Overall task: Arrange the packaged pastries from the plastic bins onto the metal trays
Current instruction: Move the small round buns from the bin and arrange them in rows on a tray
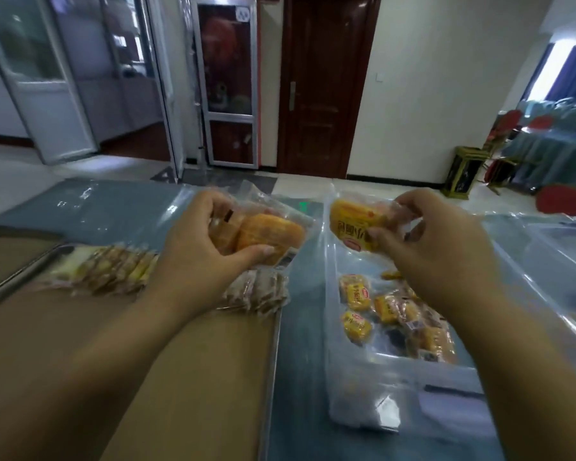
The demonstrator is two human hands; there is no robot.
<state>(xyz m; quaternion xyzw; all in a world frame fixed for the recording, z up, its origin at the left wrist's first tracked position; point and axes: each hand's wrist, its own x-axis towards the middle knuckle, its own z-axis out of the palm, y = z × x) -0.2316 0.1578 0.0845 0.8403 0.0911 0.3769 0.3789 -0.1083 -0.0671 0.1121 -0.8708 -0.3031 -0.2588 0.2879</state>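
The left grip [197, 247] is closed around what looks like two clear-wrapped pastries [270, 234], with the thumb below and the fingers on top. It holds them above the far right corner of the metal tray [274, 361]. The right grip [436, 241] pinches one yellow packet [356, 224] by its edge, in the air over the far end of the clear plastic bin [333, 344]. The bin stands on the blue desk [300, 377], just beside the tray on its right side, and several more yellow packets [356, 324] lie inside it.

On the tray, a row of packets [107, 267] runs along the far edge, overlapping like tiles. A shorter group [256, 291] sits near the right rim, below the left grip. The brown lining shows over most of the near part, so I judge the task to be at an early stage.

The step in hand is probably to add the held pastries to this row. To do it well, lower the left bundle next to the shorter group with the same lean and the same face up. Let go only when it rests against its neighbour. The film looks slippery and the pastry soft, so the hold should be firm but without squeezing. The right packet hangs from its film edge and may turn, so it is better to take it by the body before placing it.
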